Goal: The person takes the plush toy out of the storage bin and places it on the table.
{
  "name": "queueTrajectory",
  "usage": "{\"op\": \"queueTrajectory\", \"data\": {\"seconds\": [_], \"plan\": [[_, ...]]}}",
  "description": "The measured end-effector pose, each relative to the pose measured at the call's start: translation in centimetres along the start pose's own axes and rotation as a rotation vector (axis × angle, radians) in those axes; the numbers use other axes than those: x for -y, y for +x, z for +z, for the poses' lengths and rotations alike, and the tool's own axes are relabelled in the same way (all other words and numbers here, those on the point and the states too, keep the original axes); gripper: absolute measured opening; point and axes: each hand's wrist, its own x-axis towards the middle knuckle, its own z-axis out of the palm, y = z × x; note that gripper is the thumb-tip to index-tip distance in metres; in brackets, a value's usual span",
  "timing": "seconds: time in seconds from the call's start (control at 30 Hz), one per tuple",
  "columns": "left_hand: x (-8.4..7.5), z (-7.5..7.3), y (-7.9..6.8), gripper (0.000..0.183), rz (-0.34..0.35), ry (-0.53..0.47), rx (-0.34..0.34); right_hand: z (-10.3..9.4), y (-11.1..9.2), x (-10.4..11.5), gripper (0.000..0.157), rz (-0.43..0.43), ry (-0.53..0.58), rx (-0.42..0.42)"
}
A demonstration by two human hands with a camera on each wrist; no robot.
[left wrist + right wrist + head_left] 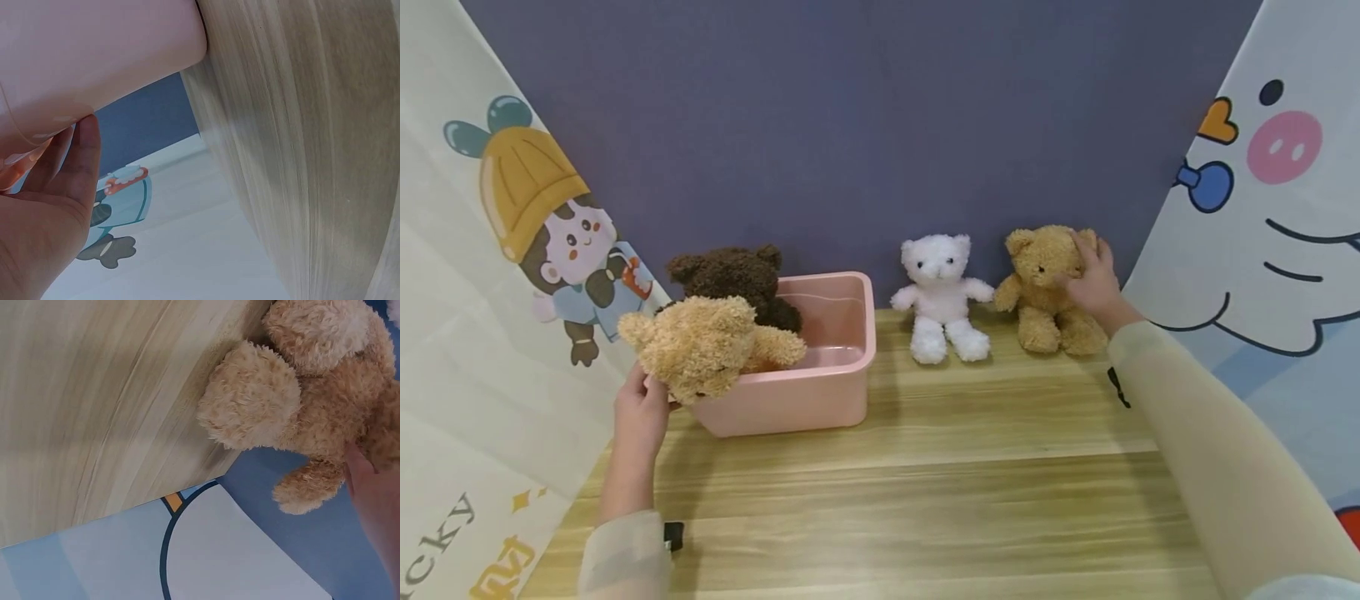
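Observation:
On the left stands a pink plastic bin (pixel 805 408). My left hand (pixel 642 412) grips its left end, with fingers (pixel 81 156) against the bin wall in the left wrist view. A light-tan teddy bear (pixel 700 346) lies over the bin's near left rim, its head just above that hand. Behind it, a dark brown teddy bear (pixel 726 279) leans inside the bin. At the right, my right hand (pixel 1093 279) holds the head of a seated golden-brown teddy bear (pixel 1047 292), thumb across its face. The right wrist view shows that bear's legs and arm (pixel 309 486) close up.
A white teddy bear (pixel 942 300) sits against the dark blue back panel (pixel 880 125), between the bin and the golden-brown bear. Printed cartoon side panels (pixel 1285 250) flank the wood-grain table (pixel 925 517). A small black strap (pixel 1118 387) shows by the right sleeve.

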Motion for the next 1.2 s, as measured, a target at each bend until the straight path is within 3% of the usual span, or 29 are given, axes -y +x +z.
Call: {"op": "queueTrajectory", "data": {"seconds": [0.33,0.63,0.97,1.2], "plan": [[-0.1,0.1,0.1,0.058,-0.022,-0.001,0.005,-0.8,-0.5,0.8,0.075,0.009,0.025,0.013],[0.1,0.0,0.1,0.058,0.004,-0.005,-0.001,-3.3,0.0,4.4,0.075,-0.058,0.053,-0.001],[-0.9,0.3,0.3,0.057,0.016,-0.018,0.042,-5.1,-0.8,13.1,0.077,-0.083,0.126,0.052],[-0.7,-0.2,-0.2,0.058,0.029,-0.004,0.045,-3.2,-2.4,20.8,0.084,-0.156,0.188,0.155]]}}
